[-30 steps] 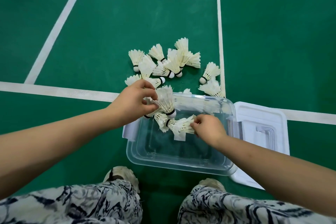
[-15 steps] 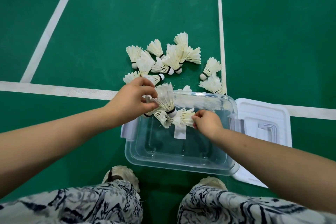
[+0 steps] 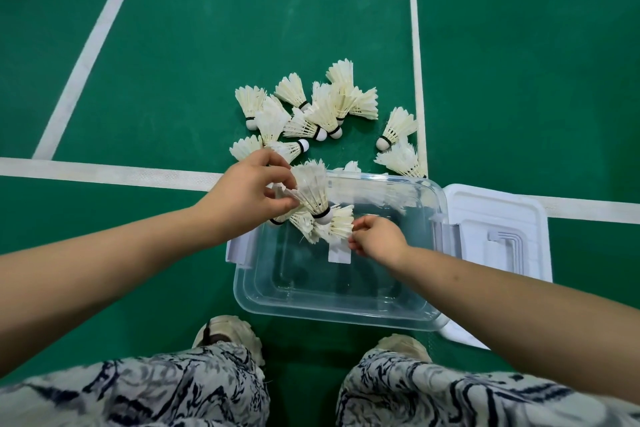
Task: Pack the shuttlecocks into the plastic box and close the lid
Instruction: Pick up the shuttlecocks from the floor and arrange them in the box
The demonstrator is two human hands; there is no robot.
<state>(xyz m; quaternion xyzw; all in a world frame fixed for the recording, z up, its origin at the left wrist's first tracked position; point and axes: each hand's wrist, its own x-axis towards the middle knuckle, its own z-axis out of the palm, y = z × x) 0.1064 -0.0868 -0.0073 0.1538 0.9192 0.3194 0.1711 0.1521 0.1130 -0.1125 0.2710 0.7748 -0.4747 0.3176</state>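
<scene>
Around: loose shuttlecocks (image 3: pixel 311 111) lie heaped on the green court floor (image 3: pixel 173 45) just beyond the plastic box (image 3: pixel 332 317), several overlapping, two apart to the right on a white court line (image 3: pixel 417 62)
Lid: the white lid (image 3: pixel 498 218) lies flat on the floor, against the box's right side
In the way: both hands and their shuttlecocks cover the box's far left corner
Left hand (image 3: pixel 249 194): fingers curled, pinching the feathers of a held shuttlecock (image 3: pixel 311 191), cork down over the far rim
Right hand (image 3: pixel 379 236): fingertips pinch the feather edge of a second shuttlecock (image 3: pixel 337 225) inside the box, just above a white label (image 3: pixel 339 253)
Hard to make out: more feathers bunch under the left palm, count unclear; one shuttlecock behind the far rim shows only a tip
Cut off: shoes (image 3: pixel 228 329) half under patterned trousers (image 3: pixel 156 388)
</scene>
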